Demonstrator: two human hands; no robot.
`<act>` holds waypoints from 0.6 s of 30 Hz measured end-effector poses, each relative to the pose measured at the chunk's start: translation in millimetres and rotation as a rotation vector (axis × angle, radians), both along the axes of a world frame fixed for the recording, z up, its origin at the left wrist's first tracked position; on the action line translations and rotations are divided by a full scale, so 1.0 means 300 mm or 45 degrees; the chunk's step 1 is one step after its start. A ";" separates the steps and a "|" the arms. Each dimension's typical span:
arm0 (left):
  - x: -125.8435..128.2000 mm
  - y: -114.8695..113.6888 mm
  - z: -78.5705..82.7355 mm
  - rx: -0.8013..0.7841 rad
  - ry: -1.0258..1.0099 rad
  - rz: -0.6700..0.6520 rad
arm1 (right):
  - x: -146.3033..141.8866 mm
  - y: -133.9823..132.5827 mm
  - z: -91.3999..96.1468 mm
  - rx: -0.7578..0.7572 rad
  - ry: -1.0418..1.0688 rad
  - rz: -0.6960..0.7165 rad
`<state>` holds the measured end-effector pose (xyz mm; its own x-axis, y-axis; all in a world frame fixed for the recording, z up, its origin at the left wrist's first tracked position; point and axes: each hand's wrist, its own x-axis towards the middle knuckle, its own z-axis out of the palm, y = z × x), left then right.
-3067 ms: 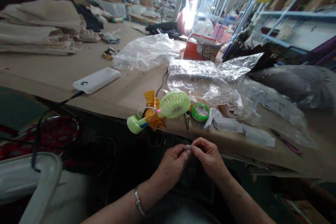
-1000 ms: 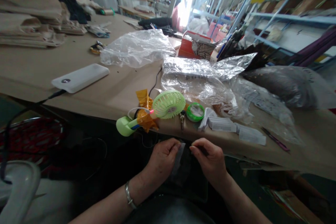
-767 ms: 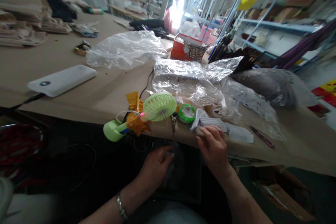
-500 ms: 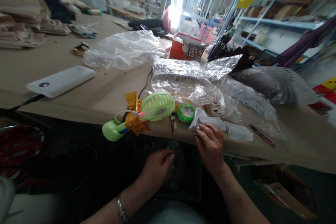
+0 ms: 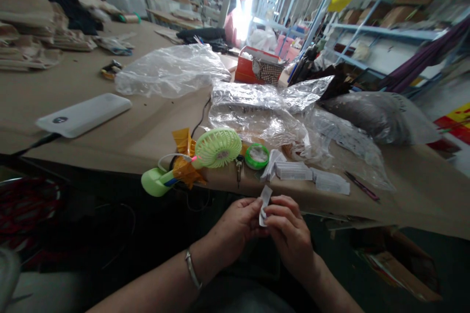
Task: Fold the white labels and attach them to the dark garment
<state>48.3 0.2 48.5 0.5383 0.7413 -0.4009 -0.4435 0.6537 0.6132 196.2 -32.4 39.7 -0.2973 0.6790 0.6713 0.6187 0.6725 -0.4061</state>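
A small white paper label (image 5: 265, 199) is held between my two hands, just off the table's front edge. My left hand (image 5: 240, 222) pinches its left side between thumb and fingers, a metal bracelet on that wrist. My right hand (image 5: 290, 222) grips the other side with curled fingers. Behind them on the table lie stacks of white labels (image 5: 293, 171), some standing tilted beside a green round container (image 5: 256, 156) with whitish contents. A light green fan (image 5: 219, 148) is fixed with orange-brown tape (image 5: 185, 143) at the edge, a small metal tool with a thin tip (image 5: 239, 168) beside it.
Crumpled clear plastic bags (image 5: 257, 107) spread behind the labels. Thread snips or a similar slim dark tool (image 5: 362, 186) lie at right. A white power bank-like device (image 5: 84, 115) sits at left, beige fabric (image 5: 25, 10) farther back. The brown table's edge (image 5: 404, 220) runs across in front.
My right hand has left the label stacks and come down toward me with a label. My left hand has moved up and right to meet it and now pinches the label too.
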 end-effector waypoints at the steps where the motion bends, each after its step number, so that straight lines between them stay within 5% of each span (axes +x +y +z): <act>1: 0.005 0.001 0.001 -0.024 -0.042 0.009 | -0.008 -0.011 -0.001 0.000 -0.024 0.026; 6: 0.011 0.001 -0.018 -0.098 0.022 0.069 | 0.024 0.008 0.002 -0.029 -0.090 -0.012; 13: 0.007 -0.001 -0.036 -0.161 0.242 0.072 | 0.162 0.128 -0.016 -0.021 -0.359 -0.489; 18: 0.012 -0.009 -0.048 -0.128 0.341 0.062 | 0.186 0.132 -0.054 0.014 -0.499 -0.546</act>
<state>51.9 -2.5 34.1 0.3684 0.7129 -0.5968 -0.3067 0.6992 0.6458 251.9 7.1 23.6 -0.2247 0.7873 0.5741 0.9396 0.3312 -0.0865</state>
